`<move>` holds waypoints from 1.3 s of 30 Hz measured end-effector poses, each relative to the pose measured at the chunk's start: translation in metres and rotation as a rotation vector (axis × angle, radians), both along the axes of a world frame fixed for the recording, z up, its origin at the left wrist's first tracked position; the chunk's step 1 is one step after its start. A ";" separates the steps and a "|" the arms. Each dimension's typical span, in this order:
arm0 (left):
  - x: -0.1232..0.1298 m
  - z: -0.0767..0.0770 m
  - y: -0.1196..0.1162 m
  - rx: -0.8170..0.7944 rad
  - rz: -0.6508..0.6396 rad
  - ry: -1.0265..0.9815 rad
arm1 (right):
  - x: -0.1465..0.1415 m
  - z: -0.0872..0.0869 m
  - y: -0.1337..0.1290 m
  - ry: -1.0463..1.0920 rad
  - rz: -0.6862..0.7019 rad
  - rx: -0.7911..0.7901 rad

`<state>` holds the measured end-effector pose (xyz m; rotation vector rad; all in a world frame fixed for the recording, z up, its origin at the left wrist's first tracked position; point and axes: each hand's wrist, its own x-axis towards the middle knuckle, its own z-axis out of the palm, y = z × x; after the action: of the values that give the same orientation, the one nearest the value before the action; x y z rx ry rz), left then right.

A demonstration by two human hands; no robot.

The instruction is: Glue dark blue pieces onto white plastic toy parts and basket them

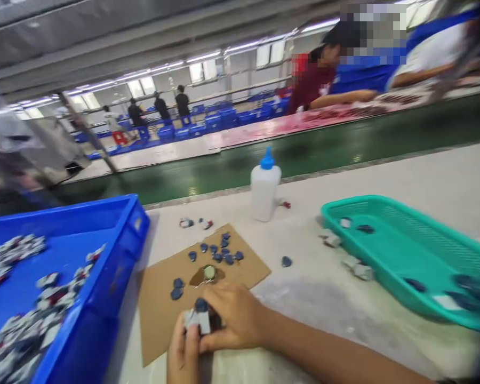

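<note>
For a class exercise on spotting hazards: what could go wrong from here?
The small dark pieces lie loose on the cardboard near the right hand, so a careless sweep might scatter them. The grey piece in the left hand is small, so the grip might slip. The standing white bottle could tip if an arm bumped it.

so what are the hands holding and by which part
A grey piece, topped by a dark piece. The left hand grips the grey one's lower left; the right hand is at its right side, exact contact unclear.
</note>
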<state>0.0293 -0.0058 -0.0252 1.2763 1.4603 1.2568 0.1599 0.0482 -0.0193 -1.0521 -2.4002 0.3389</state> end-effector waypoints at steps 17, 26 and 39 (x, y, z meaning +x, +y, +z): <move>0.000 -0.003 0.011 -0.018 -0.145 -0.152 | 0.014 0.014 0.002 0.376 0.203 -0.216; 0.002 0.004 0.009 -0.087 -0.193 -0.133 | 0.014 0.009 0.004 0.417 0.132 -0.232; -0.008 -0.001 0.003 -0.119 -0.353 -0.187 | 0.008 0.008 0.000 0.167 0.091 0.272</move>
<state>0.0214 -0.0032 -0.0261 1.2365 1.1033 1.0088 0.1675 0.0484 -0.0116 -0.7647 -2.2693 0.1205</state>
